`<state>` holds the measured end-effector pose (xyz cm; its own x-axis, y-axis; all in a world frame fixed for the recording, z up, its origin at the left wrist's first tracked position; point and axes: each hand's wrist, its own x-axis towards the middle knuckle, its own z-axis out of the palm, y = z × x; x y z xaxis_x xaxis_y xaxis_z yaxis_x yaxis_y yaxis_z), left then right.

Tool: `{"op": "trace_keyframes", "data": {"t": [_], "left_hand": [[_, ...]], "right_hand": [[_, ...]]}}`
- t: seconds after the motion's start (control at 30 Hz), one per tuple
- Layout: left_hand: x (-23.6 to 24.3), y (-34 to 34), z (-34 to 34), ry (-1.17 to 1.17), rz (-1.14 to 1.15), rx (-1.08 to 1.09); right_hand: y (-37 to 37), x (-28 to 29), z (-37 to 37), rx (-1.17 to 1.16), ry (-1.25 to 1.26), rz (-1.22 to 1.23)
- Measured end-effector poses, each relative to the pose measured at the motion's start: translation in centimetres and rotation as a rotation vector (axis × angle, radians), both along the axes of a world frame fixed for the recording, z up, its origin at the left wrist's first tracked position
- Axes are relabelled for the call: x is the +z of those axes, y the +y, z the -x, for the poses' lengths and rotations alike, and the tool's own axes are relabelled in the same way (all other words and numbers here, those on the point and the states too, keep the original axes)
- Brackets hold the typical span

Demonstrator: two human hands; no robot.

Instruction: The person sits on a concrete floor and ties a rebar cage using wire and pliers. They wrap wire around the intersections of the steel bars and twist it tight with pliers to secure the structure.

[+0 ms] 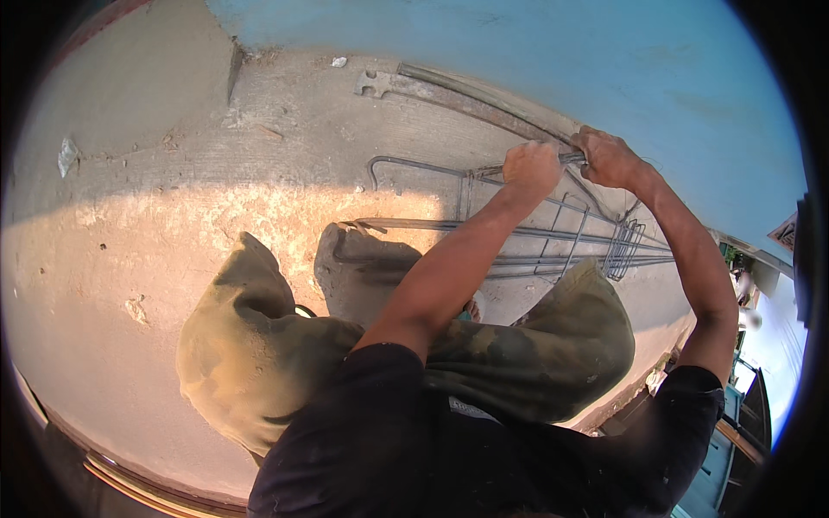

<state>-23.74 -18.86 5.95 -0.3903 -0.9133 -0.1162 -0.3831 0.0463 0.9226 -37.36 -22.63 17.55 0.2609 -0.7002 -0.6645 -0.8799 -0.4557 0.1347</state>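
Both left hand (532, 167) and right hand (608, 158) were clenched around dark metal (572, 158) beside the rebar cage (572, 234), steadiness seemingly being needed.

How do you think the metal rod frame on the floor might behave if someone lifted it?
The metal rod frame would probably feel stiff, given its fairly straight long rods. The bunched loops might shift, being clustered together. The bent rod end could snag, being hook-shaped.

Rebar cage (579, 236) btwn. person (484, 466) & wall (561, 43) — two bars (466, 104) side by side beyond it, nr. wall.
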Motion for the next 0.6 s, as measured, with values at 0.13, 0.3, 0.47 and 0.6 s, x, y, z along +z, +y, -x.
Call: {"op": "trace_keyframes", "data": {"t": [0.13,0.3,0.47,0.6], "left_hand": [[-1.0,-0.9,0.0,-0.063,-0.018,-0.067],[0.1,-1.2,-0.2,-0.048,-0.068,-0.161],[0.1,-3.3,-1.6,-0.057,-0.176,-0.186],[0.5,-4.7,-2.1,0.008,-0.305,-0.317]], "right_hand": [[1.1,4.2,1.3,-0.189,-0.211,0.192],[3.2,8.8,5.2,-0.706,-0.28,0.004],[5.3,5.9,-3.9,0.34,0.011,0.624],[3.6,0.1,-2.3,0.683,0.157,0.606]]}}
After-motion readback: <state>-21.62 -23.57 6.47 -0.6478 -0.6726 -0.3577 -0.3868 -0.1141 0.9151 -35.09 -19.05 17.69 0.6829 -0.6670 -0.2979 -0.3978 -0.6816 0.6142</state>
